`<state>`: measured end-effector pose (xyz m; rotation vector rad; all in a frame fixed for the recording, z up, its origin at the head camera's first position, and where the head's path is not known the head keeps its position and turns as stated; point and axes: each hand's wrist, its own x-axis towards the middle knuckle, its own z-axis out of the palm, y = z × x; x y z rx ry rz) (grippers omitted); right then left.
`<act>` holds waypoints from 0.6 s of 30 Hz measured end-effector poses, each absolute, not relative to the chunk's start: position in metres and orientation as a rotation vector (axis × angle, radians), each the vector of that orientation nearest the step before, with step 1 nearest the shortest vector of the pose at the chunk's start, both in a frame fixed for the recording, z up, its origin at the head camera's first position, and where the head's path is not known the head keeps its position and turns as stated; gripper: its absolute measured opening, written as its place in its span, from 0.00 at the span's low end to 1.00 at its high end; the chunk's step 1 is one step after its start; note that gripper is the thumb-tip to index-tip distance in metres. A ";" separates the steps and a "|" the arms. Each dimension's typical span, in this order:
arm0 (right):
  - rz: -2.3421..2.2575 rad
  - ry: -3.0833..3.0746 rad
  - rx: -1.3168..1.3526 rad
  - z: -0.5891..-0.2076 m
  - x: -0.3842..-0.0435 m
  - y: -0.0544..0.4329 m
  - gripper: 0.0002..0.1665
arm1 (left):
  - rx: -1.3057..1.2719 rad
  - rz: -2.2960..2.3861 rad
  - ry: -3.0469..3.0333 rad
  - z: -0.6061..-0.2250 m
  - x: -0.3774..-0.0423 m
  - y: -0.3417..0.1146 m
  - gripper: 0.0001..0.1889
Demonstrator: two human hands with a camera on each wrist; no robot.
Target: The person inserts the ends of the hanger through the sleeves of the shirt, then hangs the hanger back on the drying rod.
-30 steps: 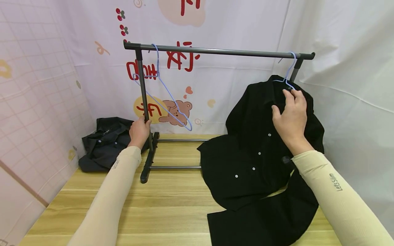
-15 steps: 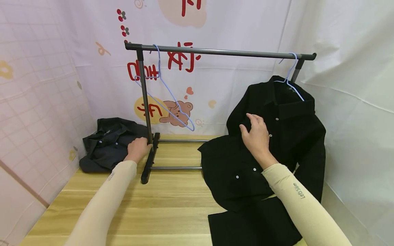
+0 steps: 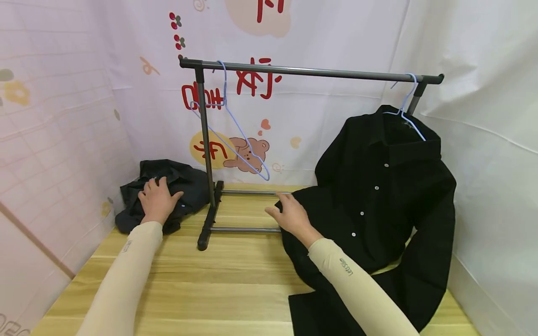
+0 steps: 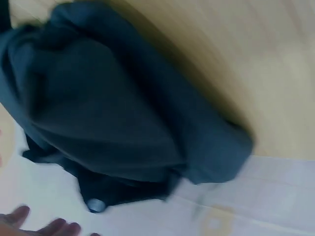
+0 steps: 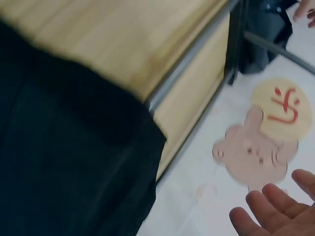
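Observation:
My left hand [image 3: 157,201] reaches over a crumpled dark shirt [image 3: 195,186] lying at the back left of the table, its fingers spread and overlapping the cloth. In the left wrist view the dark shirt [image 4: 98,108] fills the upper left, with only fingertips showing at the bottom edge. My right hand [image 3: 294,217] holds nothing; its fingers are loosely extended in front of the lower left part of a black button-up shirt [image 3: 397,200]. That black shirt hangs on a blue wire hanger [image 3: 414,126] at the right end of the rack, its lower part spread on the table.
A dark metal clothes rack [image 3: 315,72] stands across the table [image 3: 235,280]. An unloaded blue hanger [image 3: 225,88] dangles near its left end. The rack's left foot [image 3: 210,217] lies close to the crumpled shirt. A printed cloth [image 3: 344,37] covers the back wall.
My left hand has let go of the rack's left post and moved left over the crumpled shirt. My right hand has come down and left from the hanging shirt's collar.

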<state>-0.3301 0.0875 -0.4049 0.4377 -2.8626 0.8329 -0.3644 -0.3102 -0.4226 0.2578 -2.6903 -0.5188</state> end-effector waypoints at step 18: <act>0.897 -3.018 0.666 -0.433 -0.326 -0.017 0.49 | 0.779 -1.065 -3.028 -0.433 -0.359 -0.358 0.67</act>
